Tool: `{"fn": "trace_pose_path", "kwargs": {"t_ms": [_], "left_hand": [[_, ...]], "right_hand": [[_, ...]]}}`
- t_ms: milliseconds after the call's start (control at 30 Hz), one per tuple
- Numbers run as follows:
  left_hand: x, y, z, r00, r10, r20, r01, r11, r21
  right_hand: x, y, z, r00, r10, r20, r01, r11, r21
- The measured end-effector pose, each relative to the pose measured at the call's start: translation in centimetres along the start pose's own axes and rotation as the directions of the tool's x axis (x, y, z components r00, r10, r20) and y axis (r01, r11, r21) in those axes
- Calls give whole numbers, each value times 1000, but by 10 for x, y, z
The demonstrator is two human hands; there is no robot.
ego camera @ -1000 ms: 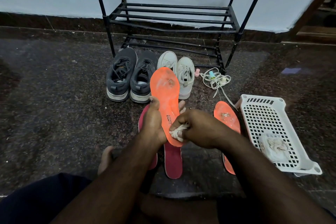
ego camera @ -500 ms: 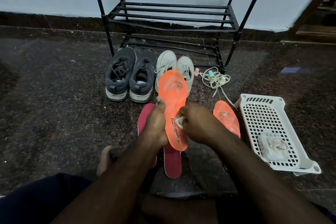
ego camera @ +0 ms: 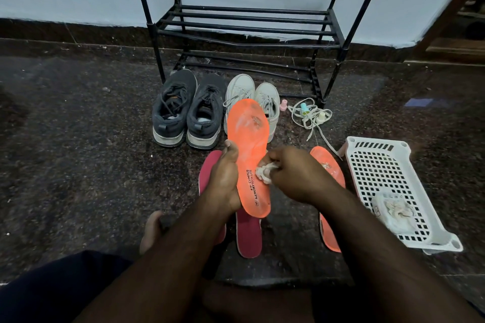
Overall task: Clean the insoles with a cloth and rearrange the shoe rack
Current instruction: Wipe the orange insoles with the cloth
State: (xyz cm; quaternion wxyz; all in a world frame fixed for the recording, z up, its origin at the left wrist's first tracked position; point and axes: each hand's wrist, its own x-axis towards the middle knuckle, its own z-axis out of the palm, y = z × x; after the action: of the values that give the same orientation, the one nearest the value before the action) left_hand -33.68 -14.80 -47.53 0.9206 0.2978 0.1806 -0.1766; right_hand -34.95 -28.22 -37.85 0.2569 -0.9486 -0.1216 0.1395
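Dark speckled floor point(ego camera: 78, 165) lay below as my left hand point(ego camera: 223, 178) gripped the orange insole point(ego camera: 249, 144) steady, tilted up, so my right hand point(ego camera: 294, 173) fingers, pinching the cloth point(ego camera: 263, 172), could scrub.

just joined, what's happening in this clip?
A seated person is cleaning insoles. The left hand holds an orange insole upright while the right hand rubs a balled white cloth against its middle. Another orange insole and two red insoles lie on the floor. Two pairs of shoes sit before the bare shoe rack.
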Motion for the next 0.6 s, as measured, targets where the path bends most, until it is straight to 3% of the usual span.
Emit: {"fn": "trace_pose_path", "kwargs": {"t_ms": [133,267,433,600], "left_hand": [[-6,3,6,1000,0,-12,0,1000,18],[-6,4,7,999,5,-32,-4,999,32],[-11,6,10,999,-32,-36,32,999,-1],[-12,13,12,998,-55,-15,55,998,-8]], "right_hand": [[6,-2,9,996,-30,-85,26,998,-49],[4,-3,10,998,-60,20,62,988,-141],[0,-6,10,998,-53,-18,52,995,-84],[-5,-14,12,992,-67,105,72,997,-40]]}}
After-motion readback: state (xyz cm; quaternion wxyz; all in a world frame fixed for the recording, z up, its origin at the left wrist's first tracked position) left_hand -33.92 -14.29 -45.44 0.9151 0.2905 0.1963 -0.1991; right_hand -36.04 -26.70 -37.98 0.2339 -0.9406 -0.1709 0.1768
